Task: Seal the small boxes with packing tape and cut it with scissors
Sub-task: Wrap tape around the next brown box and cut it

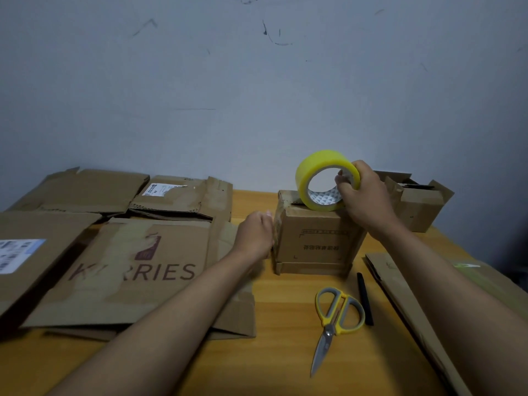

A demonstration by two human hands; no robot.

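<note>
Taping is judged under way: the tape roll (pixel 327 180) is gripped by the right hand (pixel 364 195) atop the small box (pixel 314 241), whose side is pressed by the left hand (pixel 254 235), fingers curled. Scissors (pixel 335 321) lie unused on the desk (pixel 285 352), nearer than both hands; cutting remains.

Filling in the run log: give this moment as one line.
right hand grips tape roll on small box | left hand at box's left side | scissors idle on table

Right hand (pixel 368 195) grips tape roll (pixel 317 178) atop small box (pixel 314 241); left hand (pixel 254 235) touches its side.
</note>
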